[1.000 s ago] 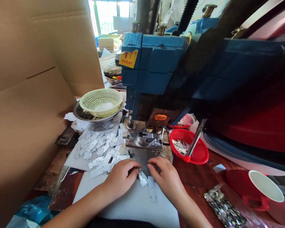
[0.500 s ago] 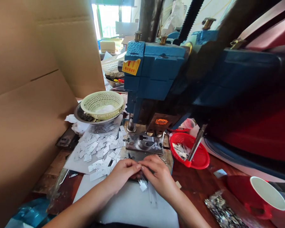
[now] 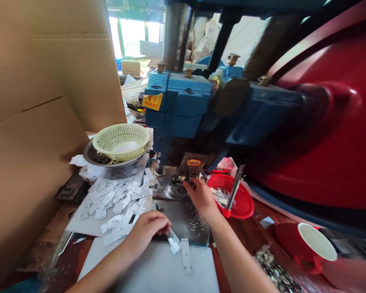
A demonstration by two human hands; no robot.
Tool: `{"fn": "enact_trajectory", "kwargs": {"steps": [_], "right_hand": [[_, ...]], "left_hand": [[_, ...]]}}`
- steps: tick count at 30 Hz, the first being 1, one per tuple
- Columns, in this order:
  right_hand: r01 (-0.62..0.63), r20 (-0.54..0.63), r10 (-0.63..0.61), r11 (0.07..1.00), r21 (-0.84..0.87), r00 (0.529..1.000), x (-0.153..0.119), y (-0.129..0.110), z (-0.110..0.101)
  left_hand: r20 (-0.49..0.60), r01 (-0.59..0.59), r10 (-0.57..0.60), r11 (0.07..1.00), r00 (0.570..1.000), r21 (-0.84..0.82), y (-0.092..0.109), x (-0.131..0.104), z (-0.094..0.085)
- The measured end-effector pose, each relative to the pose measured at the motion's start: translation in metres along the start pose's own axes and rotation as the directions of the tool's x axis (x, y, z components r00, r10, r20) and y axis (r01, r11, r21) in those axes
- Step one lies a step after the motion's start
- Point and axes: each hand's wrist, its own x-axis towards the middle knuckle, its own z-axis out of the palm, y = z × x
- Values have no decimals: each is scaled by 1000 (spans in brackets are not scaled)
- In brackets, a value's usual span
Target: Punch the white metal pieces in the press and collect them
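Right hand (image 3: 201, 198): reaching under the press (image 3: 187, 110), mid-frame, fingers curling; can't tell its hold.
Left hand (image 3: 148, 229): curling half-open by a metal strip (image 3: 174, 245), lower middle; hold unclear.
Press: best be keeping fingers clear.

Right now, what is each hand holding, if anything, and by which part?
Cannot be told: the right hand is at the press, the left hand beside strips, fingertips hiding any hold.

Left of the machine base (image 3: 179, 219) lie loose plates (image 3: 122, 195); behind-left, a bowl (image 3: 87, 154) bearing a basket (image 3: 102, 143); right, a tub (image 3: 245, 203) holding plates, then a mug (image 3: 285, 238).
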Motion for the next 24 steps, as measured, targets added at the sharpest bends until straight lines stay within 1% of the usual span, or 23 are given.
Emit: {"fn": "enact_trajectory", "kwargs": {"steps": [2,4,7,9,10,11,12,13,14,15,16,17,19,20,22,24], "right_hand": [[-31,-20,31,1000,-1,999,0,0,-4],[-76,-50,76,997,2,996,-2,7,-14],[-168,-145,166,986,3,975,-9,30,-43],[-241,-229,230,970,-21,946,-19,48,-60],[-251,-304,216,965,-80,928,-26,53,-66],[-223,-369,156,963,-149,916,-35,55,-67],[-162,-399,73,968,-194,914,-44,53,-65],[-67,-383,-15,977,-200,924,-54,46,-60],[43,-307,-88,988,-151,948,-64,36,-52],[154,-193,-164,986,-68,967,-73,24,-43],[268,-49,-267,963,25,962,-80,11,-34],[335,34,-339,938,93,940,-86,-2,-26],[367,73,-383,915,165,921,-93,-22,-13],[370,74,-387,912,178,919,-94,-27,-10],[377,81,-396,908,184,915,-95,-30,-8],[398,101,-418,901,175,903,-94,-26,-8]], "left_hand": [[3,-19,19,998,1000,54,-1,1,1],[20,-50,48,992,999,116,0,2,2],[31,-91,87,978,996,188,1,3,4],[25,-97,94,974,995,203,1,4,5],[24,-92,89,975,996,201,1,4,6],[26,-86,82,977,996,196,0,5,7],[31,-80,76,978,997,194,0,6,8],[38,-78,72,977,997,200,-1,7,9],[45,-79,71,973,996,216,-1,8,10],[50,-89,79,967,996,240,-1,9,11],[51,-108,98,957,994,269,-1,10,13],[48,-129,120,945,992,299,-1,11,13],[35,-162,160,926,986,341,0,11,14],[28,-169,170,921,985,351,1,11,14],[31,-166,165,921,986,352,3,9,12],[65,-181,169,915,983,360,5,6,10]]}}
